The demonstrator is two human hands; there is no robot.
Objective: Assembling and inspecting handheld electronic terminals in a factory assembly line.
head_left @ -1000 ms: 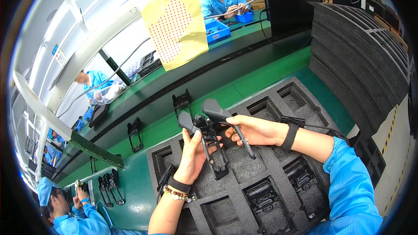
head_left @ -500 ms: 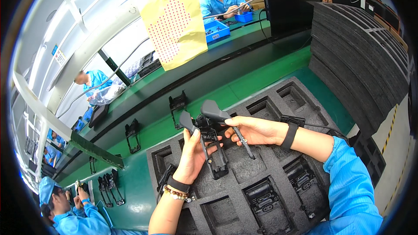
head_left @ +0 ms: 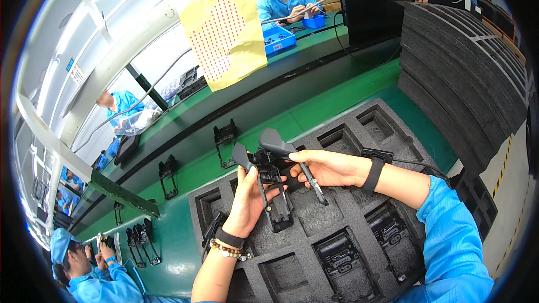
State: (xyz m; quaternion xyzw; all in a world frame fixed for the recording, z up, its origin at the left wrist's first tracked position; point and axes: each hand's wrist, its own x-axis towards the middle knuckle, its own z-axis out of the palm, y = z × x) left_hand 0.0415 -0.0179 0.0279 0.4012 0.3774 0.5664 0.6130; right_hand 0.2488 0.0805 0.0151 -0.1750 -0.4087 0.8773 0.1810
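Above the foam tray my left hand (head_left: pixel 247 205) is closed around a black open-frame part (head_left: pixel 276 205), with its thumb near the grey-black paddle-shaped end at the left. My right hand (head_left: pixel 323 168) pinches a black arm (head_left: pixel 314 184) with a wide paddle-shaped head (head_left: pixel 275 141), which sits at the upper end. Both heads lean against the dark mechanism at the top of the frame; whether the right arm is joined to it I cannot tell. Below them lies the dark grey foam tray (head_left: pixel 314 219), whose pockets hold several black device bodies (head_left: pixel 340 258).
A green conveyor belt (head_left: pixel 303 115) beyond the tray carries black frames (head_left: pixel 225 143). More frames (head_left: pixel 143 241) lie at the left near a co-worker (head_left: pixel 84 269). Stacked foam trays (head_left: pixel 460 78) rise at the right. A yellow sheet (head_left: pixel 224 33) hangs ahead.
The black frames on the green belt have shifted slightly to the left. Both of my hands and the parts in them have hardly moved.
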